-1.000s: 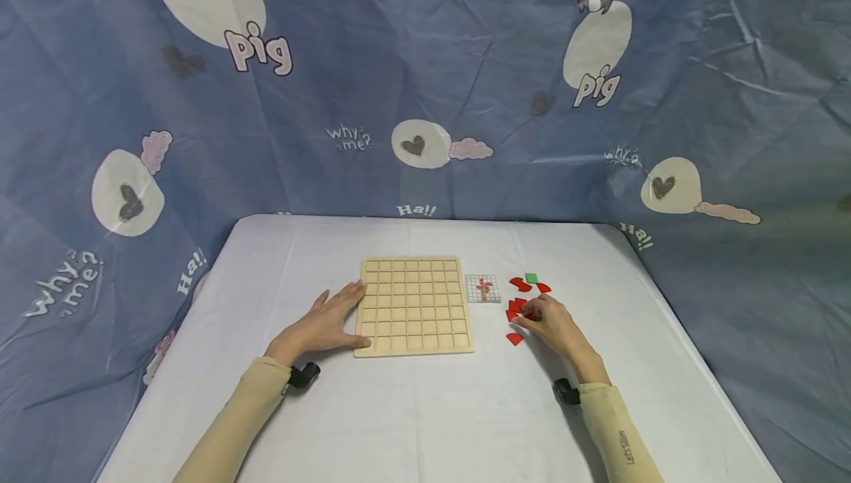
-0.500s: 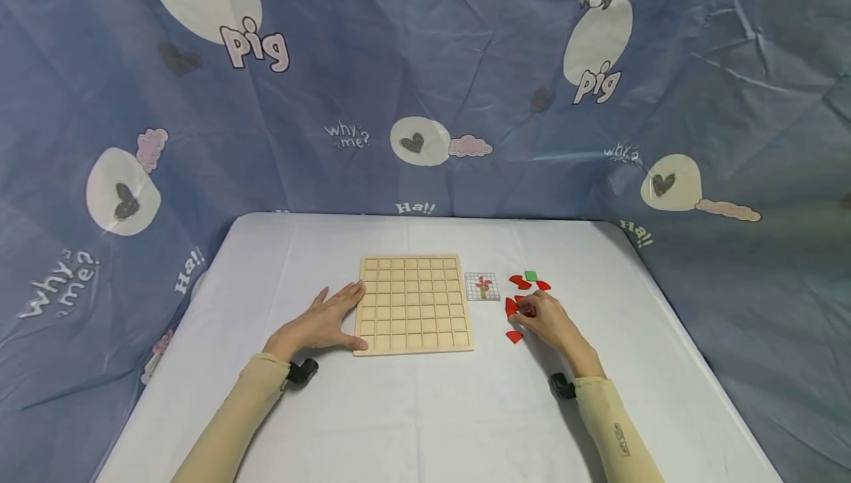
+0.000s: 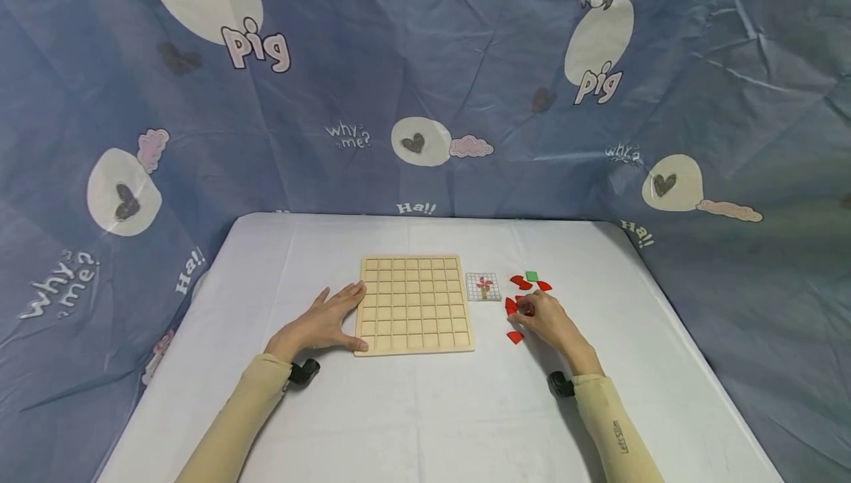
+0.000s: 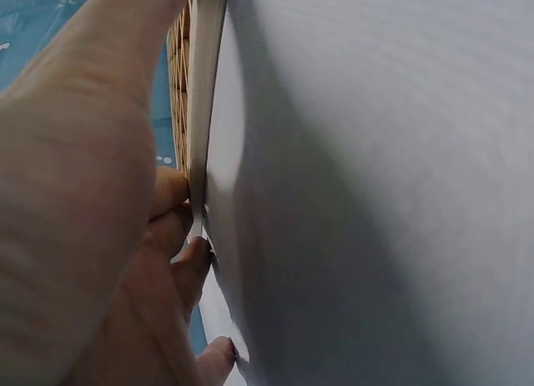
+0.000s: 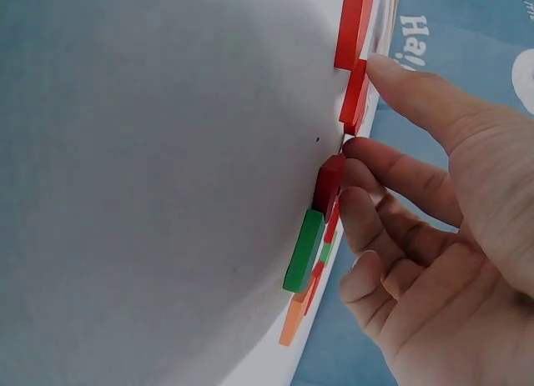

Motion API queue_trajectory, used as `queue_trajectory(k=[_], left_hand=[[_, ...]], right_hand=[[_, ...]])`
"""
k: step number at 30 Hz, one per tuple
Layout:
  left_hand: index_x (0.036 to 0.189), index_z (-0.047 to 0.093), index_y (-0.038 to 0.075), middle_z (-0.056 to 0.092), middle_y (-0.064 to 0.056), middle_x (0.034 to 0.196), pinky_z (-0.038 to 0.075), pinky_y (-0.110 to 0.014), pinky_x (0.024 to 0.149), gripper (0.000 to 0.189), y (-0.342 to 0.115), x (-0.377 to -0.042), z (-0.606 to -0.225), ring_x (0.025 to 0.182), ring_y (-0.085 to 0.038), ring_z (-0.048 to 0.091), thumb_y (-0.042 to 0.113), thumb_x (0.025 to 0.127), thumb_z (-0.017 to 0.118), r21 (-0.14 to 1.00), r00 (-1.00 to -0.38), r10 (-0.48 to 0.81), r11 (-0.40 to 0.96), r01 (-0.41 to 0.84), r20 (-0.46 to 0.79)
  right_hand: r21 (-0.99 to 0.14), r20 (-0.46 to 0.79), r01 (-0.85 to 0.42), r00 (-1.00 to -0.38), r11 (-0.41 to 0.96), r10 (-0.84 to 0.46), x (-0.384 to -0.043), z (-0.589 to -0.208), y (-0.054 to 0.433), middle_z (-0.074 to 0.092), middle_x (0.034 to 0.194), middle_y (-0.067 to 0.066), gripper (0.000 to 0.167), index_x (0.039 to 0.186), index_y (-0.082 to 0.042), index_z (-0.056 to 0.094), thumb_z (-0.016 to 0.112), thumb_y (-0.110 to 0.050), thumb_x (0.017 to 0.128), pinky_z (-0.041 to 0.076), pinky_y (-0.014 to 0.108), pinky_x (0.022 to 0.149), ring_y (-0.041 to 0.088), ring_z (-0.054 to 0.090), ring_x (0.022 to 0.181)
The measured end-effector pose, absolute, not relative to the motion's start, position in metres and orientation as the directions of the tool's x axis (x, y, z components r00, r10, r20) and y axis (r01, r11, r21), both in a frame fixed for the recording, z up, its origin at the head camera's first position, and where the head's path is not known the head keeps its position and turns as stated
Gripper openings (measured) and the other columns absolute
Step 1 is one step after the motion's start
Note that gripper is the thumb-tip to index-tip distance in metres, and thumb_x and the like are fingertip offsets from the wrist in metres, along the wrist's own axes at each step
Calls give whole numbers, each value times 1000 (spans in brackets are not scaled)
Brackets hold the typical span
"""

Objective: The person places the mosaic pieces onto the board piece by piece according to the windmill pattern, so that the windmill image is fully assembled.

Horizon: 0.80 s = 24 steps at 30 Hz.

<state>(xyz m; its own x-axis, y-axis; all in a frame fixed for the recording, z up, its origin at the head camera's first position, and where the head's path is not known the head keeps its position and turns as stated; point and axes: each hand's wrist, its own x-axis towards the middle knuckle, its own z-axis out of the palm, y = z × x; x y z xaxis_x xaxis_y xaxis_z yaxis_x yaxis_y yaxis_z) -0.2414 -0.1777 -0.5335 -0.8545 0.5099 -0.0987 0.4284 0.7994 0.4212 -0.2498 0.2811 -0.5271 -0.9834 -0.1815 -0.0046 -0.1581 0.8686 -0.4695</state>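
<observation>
My left hand (image 3: 319, 328) lies with spread fingers along the left edge of a square wooden grid board (image 3: 415, 306), thumb at its near corner and fingertips farther up that edge. In the left wrist view, fingers (image 4: 171, 190) touch the board's side (image 4: 204, 94). My right hand (image 3: 552, 323) is lowered among small red tiles to the board's right. In the right wrist view, its thumb and index finger pinch the ends of a red tile (image 5: 355, 94) at the tabletop. The other fingers curl loosely above more tiles, partly hiding them.
Between board and tiles lies a small card (image 3: 483, 287) with a gridded red flower picture. Beyond my right hand are a green square tile (image 3: 532, 276) and several red ones. A red quarter-circle tile (image 3: 515, 337) lies nearer. An orange tile (image 5: 296, 319) shows in the right wrist view.
My right hand has shifted slightly left over the red tiles, its thumb and index finger closing in. The left hand stays at the board's edge.
</observation>
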Motion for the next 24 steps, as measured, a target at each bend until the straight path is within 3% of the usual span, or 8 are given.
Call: queue_trajectory(k=[11, 16, 24], left_hand=[[153, 18, 3, 14, -12, 162, 4, -63, 118, 128, -178, -241, -531, 149, -32, 16, 73, 61, 72, 421, -850, 517, 797, 434, -102], [153, 18, 2, 14, -13, 162, 3, -63, 118, 127, -178, -240, -531, 149, -33, 16, 72, 62, 73, 431, -847, 522, 789, 438, -95], [153, 18, 2, 13, -13, 162, 3, -63, 118, 126, -178, -240, -531, 149, -33, 16, 71, 64, 73, 431, -843, 529, 786, 444, -97]], right_hand=[[-512, -68, -174, -968, 841, -241, -238, -518, 285, 59, 71, -4, 20, 76, -15, 63, 80, -26, 79, 44, 23, 59, 11, 50, 65], [-544, -184, -157, -936, 824, -299, -230, -514, 285, 59, 71, -6, 24, 79, -16, 62, 81, -31, 77, 44, 21, 57, 9, 50, 64], [-536, -189, -165, -933, 828, -308, -227, -512, 281, 59, 74, -4, 22, 85, -12, 63, 81, -22, 77, 47, 21, 61, 11, 52, 67]])
